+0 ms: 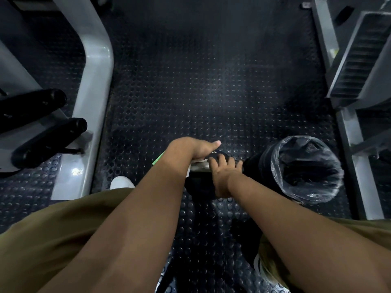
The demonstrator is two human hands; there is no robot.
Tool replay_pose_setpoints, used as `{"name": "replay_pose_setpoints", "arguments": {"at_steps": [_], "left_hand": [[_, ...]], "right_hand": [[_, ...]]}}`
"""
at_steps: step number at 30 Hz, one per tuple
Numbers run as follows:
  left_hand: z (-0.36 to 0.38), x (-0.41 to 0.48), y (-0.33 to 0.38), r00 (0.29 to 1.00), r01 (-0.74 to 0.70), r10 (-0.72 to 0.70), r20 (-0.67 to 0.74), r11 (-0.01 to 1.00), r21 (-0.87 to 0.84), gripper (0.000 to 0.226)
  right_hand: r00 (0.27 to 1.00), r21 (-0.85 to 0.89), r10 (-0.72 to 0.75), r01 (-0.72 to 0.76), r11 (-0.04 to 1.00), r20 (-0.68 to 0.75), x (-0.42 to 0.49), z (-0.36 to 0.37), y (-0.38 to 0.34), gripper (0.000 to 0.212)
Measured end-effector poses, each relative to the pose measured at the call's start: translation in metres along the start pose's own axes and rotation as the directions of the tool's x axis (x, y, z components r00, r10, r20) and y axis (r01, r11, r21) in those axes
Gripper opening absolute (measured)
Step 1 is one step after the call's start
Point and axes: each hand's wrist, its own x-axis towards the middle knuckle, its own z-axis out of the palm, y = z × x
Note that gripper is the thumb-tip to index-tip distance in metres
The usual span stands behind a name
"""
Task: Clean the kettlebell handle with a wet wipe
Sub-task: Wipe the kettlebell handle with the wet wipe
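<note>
A black kettlebell (198, 186) stands on the studded rubber floor just ahead of my knees. Its grey metal handle (201, 166) runs left to right across the top. My left hand (194, 150) is closed over the left part of the handle with a white wet wipe (197, 160) pressed under the palm, thumb pointing right. My right hand (224, 173) rests on the kettlebell at the right end of the handle, fingers spread over the black body. A green-edged packet (158, 159) peeks out behind my left wrist; most of it is hidden.
A black bin with a clear liner (304, 169) stands right beside the kettlebell. Grey gym machine frames flank the floor, one at the left (93, 106) with black padded rollers (48, 140), another at the right (349, 144). My white shoe (122, 182) shows at lower left.
</note>
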Motion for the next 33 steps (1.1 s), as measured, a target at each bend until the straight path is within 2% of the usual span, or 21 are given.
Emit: {"name": "replay_pose_setpoints", "arguments": {"at_steps": [4, 7, 9, 11, 13, 16, 19, 21, 23, 25, 27, 30, 33], "left_hand": [[0.025, 0.013, -0.032, 0.998, -0.036, 0.030, -0.061, 0.995, -0.092, 0.091], [0.030, 0.023, -0.046, 0.991, -0.036, 0.011, -0.131, 0.981, -0.189, 0.079], [0.020, 0.029, -0.044, 0.997, -0.046, 0.029, -0.071, 0.967, -0.249, 0.076], [0.005, 0.034, -0.037, 0.999, 0.005, 0.009, 0.046, 0.954, -0.300, 0.075], [-0.007, 0.030, -0.027, 0.994, 0.071, -0.037, 0.100, 0.926, -0.370, 0.066], [-0.013, 0.022, -0.016, 0.997, 0.065, -0.048, 0.065, 0.954, -0.292, 0.064], [0.001, 0.018, -0.018, 0.999, 0.040, -0.033, 0.033, 0.967, -0.251, 0.045], [0.014, 0.021, -0.025, 0.998, -0.059, 0.059, -0.004, 0.986, -0.157, 0.034], [0.027, 0.029, -0.037, 0.989, -0.127, 0.118, -0.092, 0.987, -0.100, 0.040], [0.034, 0.039, -0.050, 0.976, -0.121, 0.095, -0.194, 0.985, -0.123, 0.054], [0.033, 0.041, -0.057, 0.974, -0.115, 0.081, -0.209, 0.981, -0.156, 0.062], [0.017, 0.032, -0.048, 0.991, -0.119, 0.103, -0.089, 0.974, -0.192, 0.053], [-0.006, 0.016, -0.029, 0.996, -0.031, 0.051, 0.073, 0.967, -0.253, 0.050]], "right_hand": [[0.999, 0.023, -0.005, 0.006, 1.000, -0.039, -0.001, 0.002, 0.001, 0.120], [0.998, 0.038, -0.026, 0.028, 0.999, -0.054, -0.003, 0.003, 0.002, 0.121], [0.999, 0.033, -0.019, 0.021, 0.999, -0.049, -0.001, 0.003, 0.002, 0.126], [1.000, 0.021, -0.003, 0.003, 1.000, -0.026, 0.001, 0.003, 0.001, 0.129], [1.000, 0.001, -0.001, 0.001, 1.000, -0.014, 0.001, 0.002, 0.000, 0.126], [1.000, -0.002, -0.005, 0.004, 1.000, -0.018, 0.001, 0.003, 0.001, 0.122], [1.000, 0.002, 0.012, -0.012, 1.000, 0.003, 0.000, 0.001, -0.001, 0.123], [1.000, 0.013, 0.015, -0.015, 1.000, -0.017, -0.001, 0.000, -0.001, 0.123], [0.999, 0.039, -0.005, 0.007, 0.999, -0.049, -0.003, 0.002, 0.000, 0.120], [0.997, 0.043, -0.028, 0.031, 0.999, -0.068, -0.004, 0.004, 0.002, 0.116], [0.997, 0.043, -0.033, 0.036, 0.998, -0.075, -0.004, 0.006, 0.003, 0.115], [0.998, 0.034, -0.013, 0.015, 0.999, -0.054, -0.001, 0.005, 0.001, 0.119], [1.000, 0.012, 0.013, -0.012, 1.000, -0.027, 0.001, 0.003, -0.001, 0.124]]}}
